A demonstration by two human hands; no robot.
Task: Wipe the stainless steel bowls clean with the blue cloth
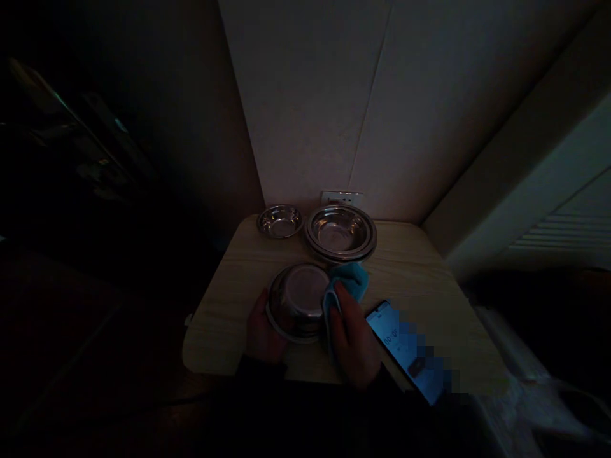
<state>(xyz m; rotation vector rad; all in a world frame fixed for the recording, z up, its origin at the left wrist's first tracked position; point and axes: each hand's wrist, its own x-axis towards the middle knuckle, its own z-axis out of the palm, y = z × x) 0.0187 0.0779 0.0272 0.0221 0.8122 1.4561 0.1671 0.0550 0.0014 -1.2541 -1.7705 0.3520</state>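
A shiny metal bowl (305,289) is held bottom up over the near part of the table, its flat base facing me. My left hand (263,331) grips its rim from the left side, with some fingers hidden beneath it. In my right hand (353,340) is a blue cloth (352,280), bunched under closed fingers and pressed against the bowl's right side. Just beyond the held bowl stands a stack of metal bowls (340,232). A smaller metal bowl (280,221) sits upright to the left of that stack.
The pale wooden table (224,286) has rounded corners and stands against a wall. A lit phone (401,350) lies right of my right hand, partly blurred out. Behind the stack, a wall socket (342,198) sits low. The room is dim, and the left side is mostly dark.
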